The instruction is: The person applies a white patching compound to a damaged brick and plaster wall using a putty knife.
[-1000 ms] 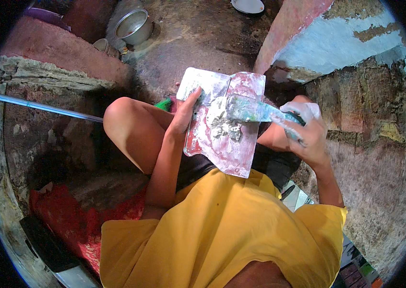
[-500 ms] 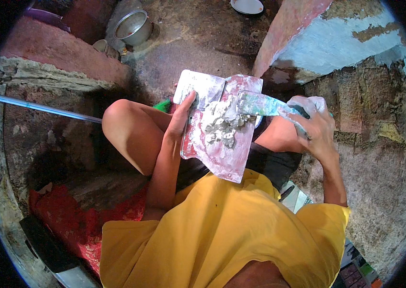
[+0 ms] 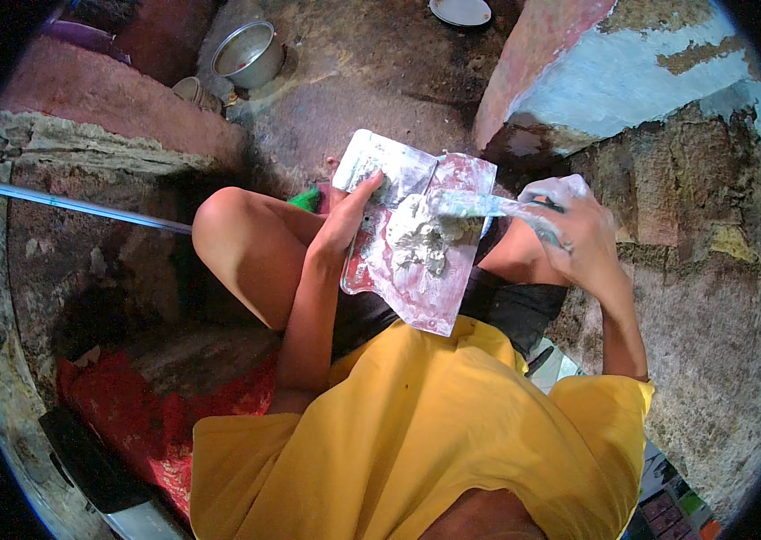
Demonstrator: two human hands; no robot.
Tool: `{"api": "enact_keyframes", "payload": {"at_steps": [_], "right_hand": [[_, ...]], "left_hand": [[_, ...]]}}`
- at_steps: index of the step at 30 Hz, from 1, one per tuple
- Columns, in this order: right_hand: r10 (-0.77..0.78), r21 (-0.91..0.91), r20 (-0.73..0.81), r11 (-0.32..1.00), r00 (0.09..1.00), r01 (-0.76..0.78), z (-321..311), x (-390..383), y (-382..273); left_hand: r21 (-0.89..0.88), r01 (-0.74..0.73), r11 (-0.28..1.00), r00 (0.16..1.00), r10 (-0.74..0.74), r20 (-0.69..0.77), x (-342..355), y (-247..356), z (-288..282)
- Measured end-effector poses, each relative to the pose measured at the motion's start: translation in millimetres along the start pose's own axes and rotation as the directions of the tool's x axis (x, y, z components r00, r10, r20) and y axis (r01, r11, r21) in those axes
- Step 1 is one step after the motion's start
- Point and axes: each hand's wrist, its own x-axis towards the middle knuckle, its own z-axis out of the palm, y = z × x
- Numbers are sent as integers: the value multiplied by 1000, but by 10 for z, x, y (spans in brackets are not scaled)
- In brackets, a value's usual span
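Observation:
My left hand (image 3: 351, 211) grips the left edge of a flat, pinkish-white smeared board (image 3: 425, 297), its thumb lying on top; the other fingers are mostly hidden beneath. A lump of grey-white paste (image 3: 421, 241) sits on the middle of the board. Closed around the handle end of a flat, paste-coated putty knife (image 3: 470, 203), my right hand (image 3: 578, 229) has whitish smears on its fingers. The knife's far end rests at the upper right side of the lump. Both hands are above my lap, between my bent knees.
A metal pot (image 3: 248, 56) stands on the floor ahead, with a white plate (image 3: 461, 11) farther right. A thin blue-white rod (image 3: 84, 207) runs in from the left. Rough, partly painted wall (image 3: 614, 81) rises at right. Red cloth (image 3: 138, 405) lies at lower left.
The putty knife has shifted left and slightly down over the paste, which looks more gathered. My right hand moved left with it. The board has turned slightly.

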Motion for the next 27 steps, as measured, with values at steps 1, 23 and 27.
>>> {"api": "enact_keyframes", "payload": {"at_steps": [1,23,27], "right_hand": [[-7,-68,30,998,1000,9,-8,6,-33],[169,59,96,983,981,-175,-195,-122,238],[145,208,153,962,978,-175,-146,-142,341]], "left_hand": [[25,-36,999,999,36,9,5,-7,-1],[69,-178,982,983,174,67,-68,73,-20],[32,-67,997,997,66,37,-41,102,19]]}}
